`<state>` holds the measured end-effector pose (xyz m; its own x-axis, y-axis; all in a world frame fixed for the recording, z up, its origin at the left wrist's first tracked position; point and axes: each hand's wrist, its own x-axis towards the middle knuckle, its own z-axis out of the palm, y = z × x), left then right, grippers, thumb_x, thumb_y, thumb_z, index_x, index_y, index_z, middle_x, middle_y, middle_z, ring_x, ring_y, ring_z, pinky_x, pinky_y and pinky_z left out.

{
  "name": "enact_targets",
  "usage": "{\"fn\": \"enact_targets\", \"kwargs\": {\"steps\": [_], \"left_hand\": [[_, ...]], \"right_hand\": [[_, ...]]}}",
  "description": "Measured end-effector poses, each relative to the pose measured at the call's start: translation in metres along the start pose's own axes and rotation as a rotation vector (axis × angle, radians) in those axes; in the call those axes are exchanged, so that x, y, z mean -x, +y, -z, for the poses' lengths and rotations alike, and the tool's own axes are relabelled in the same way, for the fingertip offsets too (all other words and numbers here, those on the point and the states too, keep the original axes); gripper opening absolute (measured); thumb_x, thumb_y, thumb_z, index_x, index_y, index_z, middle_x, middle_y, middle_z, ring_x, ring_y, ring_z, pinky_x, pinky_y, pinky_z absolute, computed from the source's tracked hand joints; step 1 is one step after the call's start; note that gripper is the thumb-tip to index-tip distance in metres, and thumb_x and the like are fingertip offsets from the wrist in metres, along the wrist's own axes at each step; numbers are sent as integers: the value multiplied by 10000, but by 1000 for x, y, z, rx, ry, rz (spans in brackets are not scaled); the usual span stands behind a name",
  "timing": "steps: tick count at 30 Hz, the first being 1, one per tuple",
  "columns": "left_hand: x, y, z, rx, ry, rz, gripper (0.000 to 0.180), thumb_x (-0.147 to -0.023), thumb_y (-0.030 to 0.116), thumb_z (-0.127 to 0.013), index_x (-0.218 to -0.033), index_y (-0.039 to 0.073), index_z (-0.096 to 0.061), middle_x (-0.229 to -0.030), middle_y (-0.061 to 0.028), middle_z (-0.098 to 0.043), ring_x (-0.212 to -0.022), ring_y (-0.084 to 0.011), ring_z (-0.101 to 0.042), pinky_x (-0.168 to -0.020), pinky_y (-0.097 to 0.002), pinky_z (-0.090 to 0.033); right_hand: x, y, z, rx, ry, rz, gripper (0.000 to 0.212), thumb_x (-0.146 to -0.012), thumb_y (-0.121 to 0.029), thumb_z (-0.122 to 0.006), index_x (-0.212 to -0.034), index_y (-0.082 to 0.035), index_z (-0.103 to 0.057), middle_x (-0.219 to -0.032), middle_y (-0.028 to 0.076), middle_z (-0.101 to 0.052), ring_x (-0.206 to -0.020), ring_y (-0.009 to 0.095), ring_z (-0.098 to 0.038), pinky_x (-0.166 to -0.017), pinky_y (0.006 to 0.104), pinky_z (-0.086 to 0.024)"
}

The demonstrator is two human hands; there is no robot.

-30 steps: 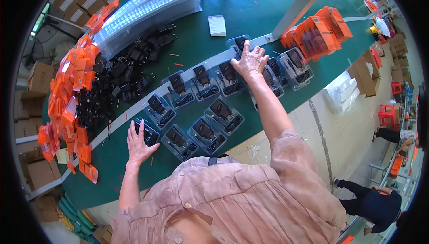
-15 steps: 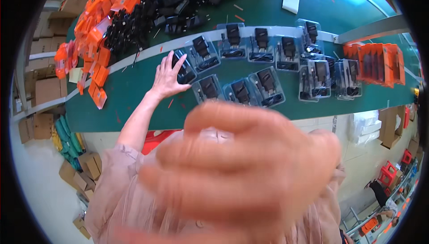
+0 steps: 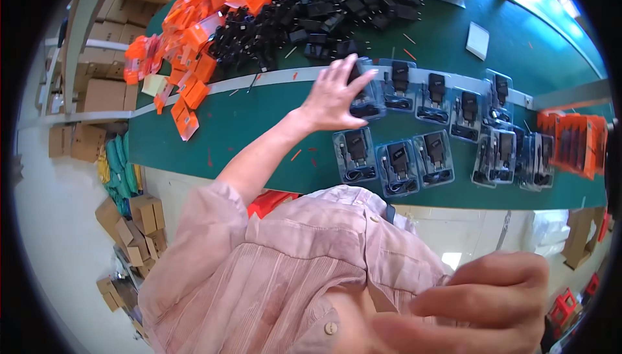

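Observation:
My left hand point(image 3: 330, 98) reaches over the table with fingers long and thumb apart, gripping across a clear plastic tray point(image 3: 370, 104) that holds a black wall charger. The palm and fingers hide much of this tray, and it seems to overlap a neighbour. More such trays stand close by, such as a charger tray point(image 3: 398, 85) just to its right and another tray point(image 3: 355, 154) below it. Low at the right, close to the camera, is my right hand point(image 3: 479, 305), its fingers loosely bent with gaps between them. I see nothing in it.
On the green table point(image 3: 259, 140) lie a heap of black chargers and cables point(image 3: 311, 23) and orange packaging cards point(image 3: 194, 43). Stacked trays point(image 3: 499, 156) stand at right, beside upright orange packs point(image 3: 573, 140). A grey metal rail point(image 3: 272, 78) crosses the table. Cardboard boxes point(image 3: 129, 231) sit at left.
The view has shifted, so the table appears further right. My left hand has moved rightward with its tray against the neighbouring one. My right hand has dropped from mid-view to lower right.

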<state>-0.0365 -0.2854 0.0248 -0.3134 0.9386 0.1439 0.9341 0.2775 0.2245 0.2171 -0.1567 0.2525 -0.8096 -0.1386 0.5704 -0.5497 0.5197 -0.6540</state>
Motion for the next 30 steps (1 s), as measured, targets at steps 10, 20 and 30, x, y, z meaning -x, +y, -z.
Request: {"fn": "enact_targets", "kwargs": {"steps": [10, 20, 30], "left_hand": [[-127, 81, -43, 29, -178, -343, 1021, -586, 463, -816, -1473, 264, -352, -1495, -285, -249, -1349, -510, -293, -1047, -658, -287], [-69, 15, -29, 238, 248, -182, 590, -757, 300, -749, -1265, 72, -554, -1298, -205, -515, -1225, -380, -479, -1044, -497, -373], [135, -257, 16, -373, 453, 529, 450, -732, 106, -650, -1169, 37, -565, -1174, -191, -499, -1084, -379, -489, -940, -470, -430]], "right_hand": [[-3, 15, -7, -70, -3, -33, 297, -658, -85, -676, -947, -28, -710, -778, 60, -698, -547, 127, -620, -437, 243, -423], [68, 59, -50, -223, 0, -619, 397, -806, 47, -619, -1198, -14, -630, -830, 101, -699, -640, 169, -657, -579, 268, -506], [45, 85, -143, -323, -6, -911, 310, -871, 26, -579, -1177, -3, -619, -810, 88, -700, -651, 97, -631, -609, 244, -500]]}}
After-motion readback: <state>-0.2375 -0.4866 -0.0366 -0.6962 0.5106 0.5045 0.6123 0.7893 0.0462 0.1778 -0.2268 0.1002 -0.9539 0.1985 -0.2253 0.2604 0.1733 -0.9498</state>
